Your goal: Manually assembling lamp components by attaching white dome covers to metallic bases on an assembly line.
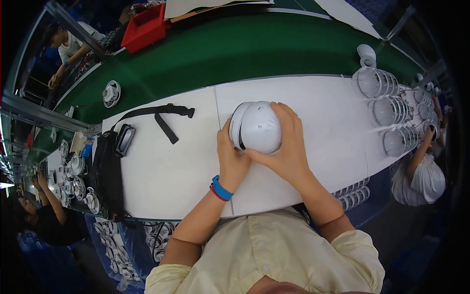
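Note:
A white rounded plastic housing [262, 126], dome-like with small slots and a seam on its left side, is held between both hands above the white work surface. My left hand [230, 156] grips its left edge, fingers along the rim and partly hidden by it. My right hand [290, 146] wraps the right side, thumb across the lower front and fingers over the far right edge. A dark gap shows at the seam near my left thumb. A blue wristband [223, 188] is on my left wrist.
Clear dome covers [374, 82] stand in stacked rows at the right. A black bag [108, 171] with a strap lies at the left. Behind runs a green belt [220, 59] bearing a white round part [111, 94] and a red bin [145, 28]. Other people work at both sides.

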{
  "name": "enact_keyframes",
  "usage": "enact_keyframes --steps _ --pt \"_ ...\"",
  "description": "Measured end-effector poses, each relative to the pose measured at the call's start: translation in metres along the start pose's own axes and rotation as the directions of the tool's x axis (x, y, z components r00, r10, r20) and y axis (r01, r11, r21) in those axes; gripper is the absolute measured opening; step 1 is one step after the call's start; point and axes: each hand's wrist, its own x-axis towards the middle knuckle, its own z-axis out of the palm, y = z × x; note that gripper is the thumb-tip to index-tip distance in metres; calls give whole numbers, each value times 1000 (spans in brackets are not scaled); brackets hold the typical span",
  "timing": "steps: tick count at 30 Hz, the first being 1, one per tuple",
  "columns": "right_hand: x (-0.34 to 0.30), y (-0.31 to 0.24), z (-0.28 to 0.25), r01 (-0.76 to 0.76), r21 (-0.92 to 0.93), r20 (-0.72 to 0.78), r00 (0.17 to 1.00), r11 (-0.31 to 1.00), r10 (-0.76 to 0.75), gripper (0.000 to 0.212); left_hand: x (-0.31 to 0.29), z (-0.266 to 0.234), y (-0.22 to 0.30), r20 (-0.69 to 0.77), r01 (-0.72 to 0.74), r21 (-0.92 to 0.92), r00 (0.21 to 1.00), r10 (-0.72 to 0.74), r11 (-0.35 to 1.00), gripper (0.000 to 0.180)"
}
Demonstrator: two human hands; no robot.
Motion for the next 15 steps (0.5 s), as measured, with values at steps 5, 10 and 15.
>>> enact_keyframes --steps 5,10,15 --pt "4 14 10 -19 238 -11 1000 971 23 98 -3 1 -3 23 21 -272 1000 -16 962 72" --pt "2 20 7 20 310 -5 1000 951 -20 101 -2 -9 19 192 158 -461 979 -76 874 81" --pt "-1 25 7 0 493 49 998 870 -28 104 -2 -27 32 430 178 -677 883 188 714 73"
